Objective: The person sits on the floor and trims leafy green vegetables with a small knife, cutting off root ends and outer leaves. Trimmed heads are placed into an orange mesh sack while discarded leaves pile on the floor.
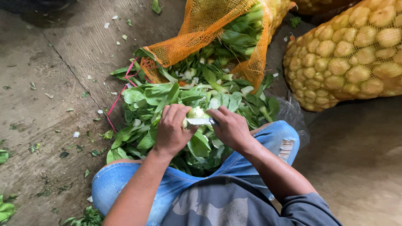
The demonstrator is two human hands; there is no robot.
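Note:
My left hand (172, 129) grips a head of bok choy (197, 113) by its pale base, just above my lap. My right hand (231, 127) is closed on a small knife (200, 121); the blade lies across the base of that bok choy. Under both hands lies a heap of loose green bok choy (146, 98) on the concrete floor (50, 83). It spills from an open orange mesh sack (205, 29) lying beyond the heap. My knees in blue jeans (278, 140) frame the pile.
A full yellow mesh sack of round pale produce (351, 54) lies at the right. A pink string (119, 98) trails from the orange sack's mouth. A clear plastic bag (291, 111) sits by my right knee. Leaf scraps litter the floor at left.

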